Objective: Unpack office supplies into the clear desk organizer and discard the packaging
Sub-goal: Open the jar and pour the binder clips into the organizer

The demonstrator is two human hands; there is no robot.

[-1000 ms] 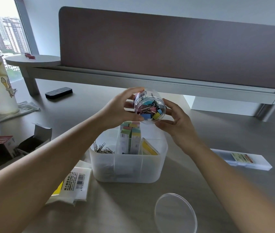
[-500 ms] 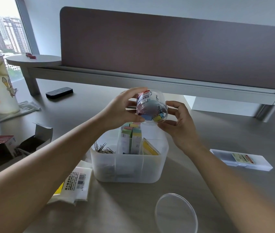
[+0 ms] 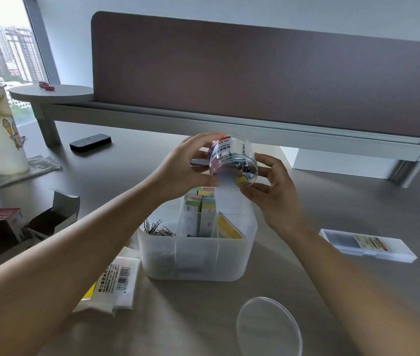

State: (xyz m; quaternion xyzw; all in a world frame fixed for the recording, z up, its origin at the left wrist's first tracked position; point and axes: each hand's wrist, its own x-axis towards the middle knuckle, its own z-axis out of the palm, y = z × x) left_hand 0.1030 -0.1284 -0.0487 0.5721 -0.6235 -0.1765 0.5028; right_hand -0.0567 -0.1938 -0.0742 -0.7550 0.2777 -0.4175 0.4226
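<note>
A person's left hand point(image 3: 186, 168) grips a clear tub of coloured binder clips point(image 3: 233, 164), tilted above the clear desk organizer point(image 3: 196, 255), while the right hand point(image 3: 274, 191) steadies its open end with fingertips, apparently just touching. The tub's lid point(image 3: 269, 327) lies on the desk. The emptying step is under way; tipping further over a free compartment comes next.

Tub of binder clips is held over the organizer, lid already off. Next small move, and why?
Probably tip the tub further, mouth down, so the clips drop into the organizer. The left hand grips its labelled end, the right hand steadies the open end, and it hangs tilted above the rear right compartment, which looks free. The lid lies on the desk, so nothing blocks the pour.
</note>
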